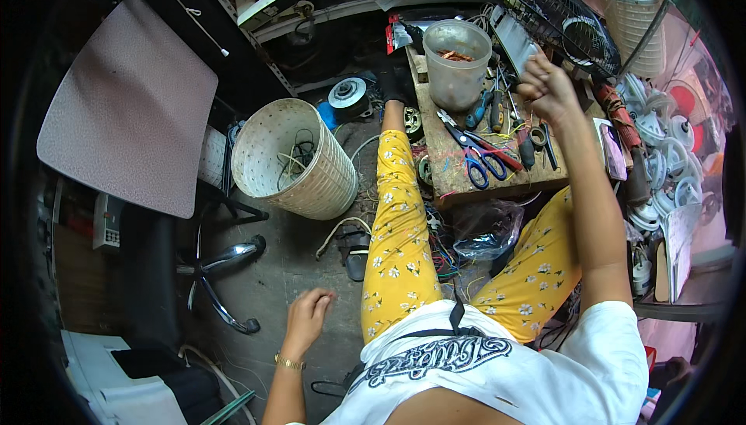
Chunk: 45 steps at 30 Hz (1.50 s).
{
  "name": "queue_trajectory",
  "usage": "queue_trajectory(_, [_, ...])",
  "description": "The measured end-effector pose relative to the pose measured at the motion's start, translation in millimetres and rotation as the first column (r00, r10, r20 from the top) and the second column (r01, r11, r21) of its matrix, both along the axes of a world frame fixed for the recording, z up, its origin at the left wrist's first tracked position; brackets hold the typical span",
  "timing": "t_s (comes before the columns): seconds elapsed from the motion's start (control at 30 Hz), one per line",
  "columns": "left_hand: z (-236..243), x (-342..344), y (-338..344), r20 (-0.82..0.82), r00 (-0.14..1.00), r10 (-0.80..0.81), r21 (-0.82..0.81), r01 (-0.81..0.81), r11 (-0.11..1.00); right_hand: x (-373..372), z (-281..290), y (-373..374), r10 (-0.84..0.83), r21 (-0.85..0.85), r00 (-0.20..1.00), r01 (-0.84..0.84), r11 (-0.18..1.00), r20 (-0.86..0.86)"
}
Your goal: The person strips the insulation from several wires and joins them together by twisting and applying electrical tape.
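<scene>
My right hand (548, 87) is raised over the right part of the wooden work board (454, 165), its fingers curled into a fist. What they hold, if anything, is too small to see. Below it on the board lie scissors with blue handles (475, 157), red-handled pliers (501, 153), screwdrivers (479, 108) and a roll of black tape (538, 137). A cloudy plastic tub (456, 75) with copper-coloured scraps stands on the board's far left. My left hand (311, 316) hangs beside my left thigh, fingers bent together; whether something thin is between them cannot be made out.
A tall white bin (311, 184) with wire inside stands on the floor to the left. Beyond it is a swivel chair (128, 106). A black fan (556, 17) leans at the far right, near white plastic spools (660, 145). A clear bag (488, 231) lies under the board.
</scene>
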<state>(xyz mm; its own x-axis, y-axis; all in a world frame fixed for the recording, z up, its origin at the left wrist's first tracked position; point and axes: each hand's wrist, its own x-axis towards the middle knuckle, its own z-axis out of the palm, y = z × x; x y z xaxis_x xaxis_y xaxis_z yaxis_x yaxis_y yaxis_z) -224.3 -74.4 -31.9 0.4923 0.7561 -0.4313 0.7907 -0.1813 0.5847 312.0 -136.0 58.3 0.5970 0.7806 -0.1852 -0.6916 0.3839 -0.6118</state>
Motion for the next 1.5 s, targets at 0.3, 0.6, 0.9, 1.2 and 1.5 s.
queue_trajectory(0.3, [31.7, 161.2, 7.8, 0.556, 0.732, -0.395, 0.641, -0.074, 0.764, -134.8, -2.8, 25.6, 0.499, 0.212, 0.828, -0.456, 0.864, -0.255])
queue_trajectory(0.6, [47.1, 222.1, -30.2, 0.906, 0.374, 0.201, -0.322, 0.297, 0.899, -150.1, 14.8, 23.7, 0.534, 0.315, 0.810, -0.455, 0.833, -0.242])
queue_trajectory(0.9, [30.0, 229.9, -29.8, 0.756, 0.415, 0.506, -0.651, 0.404, 0.642, -113.2, -6.0, 33.3, 0.464, 0.100, 0.876, -0.454, 0.885, -0.135])
queue_trajectory(1.2, [17.8, 239.7, -11.8, 0.720, 0.604, -0.342, 0.554, -0.203, 0.807, -162.1, -16.0, 29.3, 0.235, 0.116, 0.856, -0.204, 0.972, -0.460])
queue_trajectory(1.5, [15.9, 239.0, 3.8, 0.836, 0.340, -0.430, 0.481, -0.078, 0.873, -164.7, -2.7, 23.0, 0.226, 0.169, 0.852, -0.164, 0.972, -0.473])
